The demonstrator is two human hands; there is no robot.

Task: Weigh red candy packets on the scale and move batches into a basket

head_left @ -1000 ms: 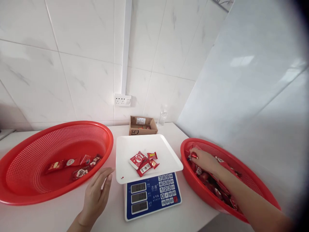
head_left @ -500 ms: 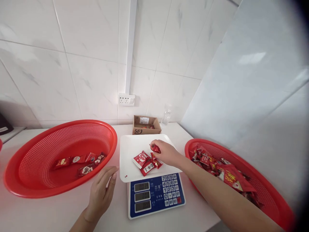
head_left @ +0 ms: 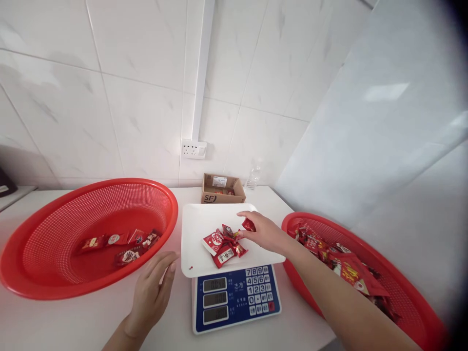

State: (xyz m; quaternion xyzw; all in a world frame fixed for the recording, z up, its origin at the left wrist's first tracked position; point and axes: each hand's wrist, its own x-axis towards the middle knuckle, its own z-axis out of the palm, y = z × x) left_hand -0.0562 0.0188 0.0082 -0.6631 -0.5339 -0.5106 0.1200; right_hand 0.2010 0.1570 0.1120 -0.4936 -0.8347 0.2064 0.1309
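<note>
My right hand (head_left: 266, 232) reaches over the white scale tray (head_left: 204, 219) and pinches a small red candy packet (head_left: 249, 224) between thumb and fingers. Just left of it lies a small pile of red snack packets (head_left: 224, 242) on the tray. The tray tops a blue electronic scale (head_left: 236, 296) with three displays and a keypad. Palm down on the white counter, my left hand (head_left: 151, 291) rests with fingers spread between the left red basket (head_left: 87, 234) and the scale, holding nothing.
The left red mesh basket holds several packets (head_left: 122, 243). A right red basket (head_left: 360, 273) is full of red packets. A small cardboard box (head_left: 222, 189), a clear bottle (head_left: 253, 177) and a wall socket (head_left: 194, 148) stand at the back.
My right hand left the right basket with a red packet and carried it over the scale tray. A packet has been added to the pile. The left hand stayed put.
</note>
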